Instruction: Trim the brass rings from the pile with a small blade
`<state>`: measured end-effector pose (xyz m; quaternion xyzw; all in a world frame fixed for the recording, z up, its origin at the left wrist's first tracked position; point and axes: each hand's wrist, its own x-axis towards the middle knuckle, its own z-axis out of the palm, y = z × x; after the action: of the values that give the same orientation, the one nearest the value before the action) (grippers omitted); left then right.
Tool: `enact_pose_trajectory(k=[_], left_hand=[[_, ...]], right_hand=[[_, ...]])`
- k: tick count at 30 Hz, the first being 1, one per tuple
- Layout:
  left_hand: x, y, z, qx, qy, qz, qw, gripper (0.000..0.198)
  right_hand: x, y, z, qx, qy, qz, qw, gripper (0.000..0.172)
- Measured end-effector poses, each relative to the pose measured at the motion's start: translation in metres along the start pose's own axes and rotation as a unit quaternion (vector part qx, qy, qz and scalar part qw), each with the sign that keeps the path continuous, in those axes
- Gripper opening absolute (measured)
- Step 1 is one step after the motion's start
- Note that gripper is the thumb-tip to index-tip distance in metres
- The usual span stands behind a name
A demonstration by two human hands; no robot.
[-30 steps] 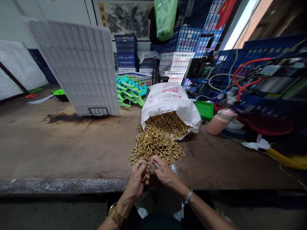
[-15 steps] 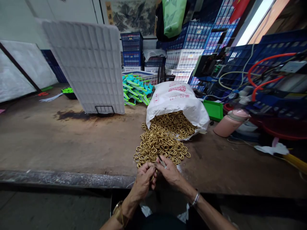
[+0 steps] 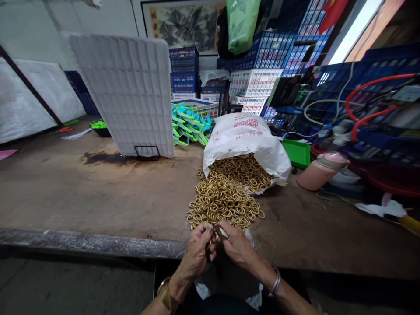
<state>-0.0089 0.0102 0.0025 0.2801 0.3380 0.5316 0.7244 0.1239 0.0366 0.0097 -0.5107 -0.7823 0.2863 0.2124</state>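
Observation:
My left hand (image 3: 198, 248) is closed, with a gold-coloured ring (image 3: 216, 236) pinched between its fingers at the table's front edge. Beside it, my right hand (image 3: 239, 246) grips a small knife-like tool (image 3: 223, 232); its tip meets the ring near my left fingertips. Fingers cover most of both items, so the tool's exact kind cannot be made out. Just beyond my hands lies a loose heap of gold rings (image 3: 226, 203). It spills from the mouth of a white woven sack (image 3: 244, 135) with red print, which lies on its side.
On the wooden table (image 3: 98, 197), a white quilted panel (image 3: 127, 96) stands at left. Green and turquoise plastic pieces (image 3: 188, 122) are piled behind it. To the right are a green tray (image 3: 297, 153), a pink bottle (image 3: 320, 171) and red hoses (image 3: 367, 116). Stacked crates (image 3: 256, 82) fill the back.
The tool has tilted down and come against the ring in my left hand. My right hand has shifted slightly right and lower, and the whole view has swung a little left.

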Motion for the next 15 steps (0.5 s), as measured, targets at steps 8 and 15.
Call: enact_pose_trajectory(k=[8,15], left_hand=[[0.000,-0.003,0.000,0.055,0.040,0.019,0.997,0.030],[-0.021,0.006,0.007,-0.012,-0.030,-0.056,0.998,0.024]], right_hand=[[-0.003,-0.005,0.006,-0.173,-0.025,0.026,0.984,0.025],[0.003,0.025,-0.009,-0.222,0.024,0.112,0.968,0.019]])
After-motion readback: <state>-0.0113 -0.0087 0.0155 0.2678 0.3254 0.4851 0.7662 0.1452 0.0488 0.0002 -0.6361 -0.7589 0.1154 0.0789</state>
